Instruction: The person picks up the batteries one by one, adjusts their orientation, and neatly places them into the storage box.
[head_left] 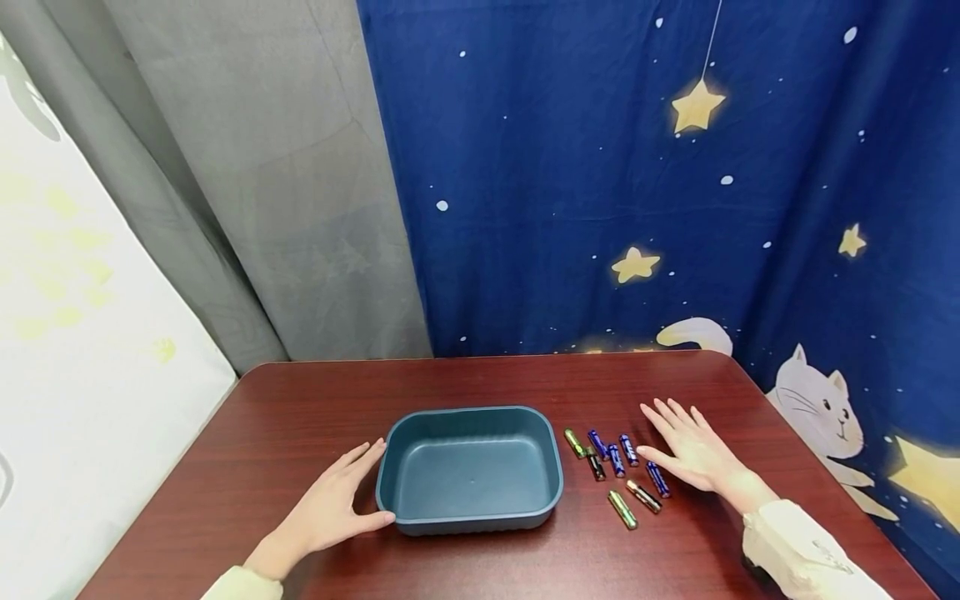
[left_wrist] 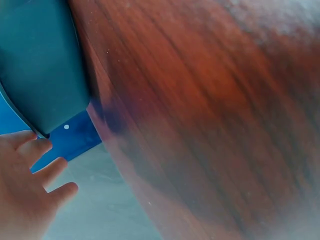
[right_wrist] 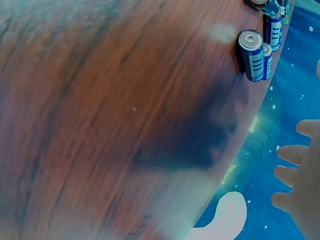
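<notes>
A dark teal rectangular basin [head_left: 472, 527] with rounded corners stands on the table, with nothing in it. My left hand [head_left: 333, 500] is at the basin's left side, fingers and thumb spread, fingertips at its rim; the left wrist view shows the same hand [left_wrist: 25, 185] beside the basin wall [left_wrist: 50, 70]. To the basin's right lie several batteries: blue ones [head_left: 657, 480], green ones [head_left: 622, 510] and black ones [head_left: 643, 497]. My right hand [head_left: 693, 450] hovers just right of them, palm down with fingers spread, holding nothing. In the right wrist view, batteries [right_wrist: 251, 55] appear at the upper right.
The dark red wooden table [head_left: 337, 400] has rounded far corners. Behind it hang a grey curtain [head_left: 300, 208] and a blue curtain [head_left: 562, 208] with stars and a white cat. A white curtain [head_left: 90, 333] is at the left.
</notes>
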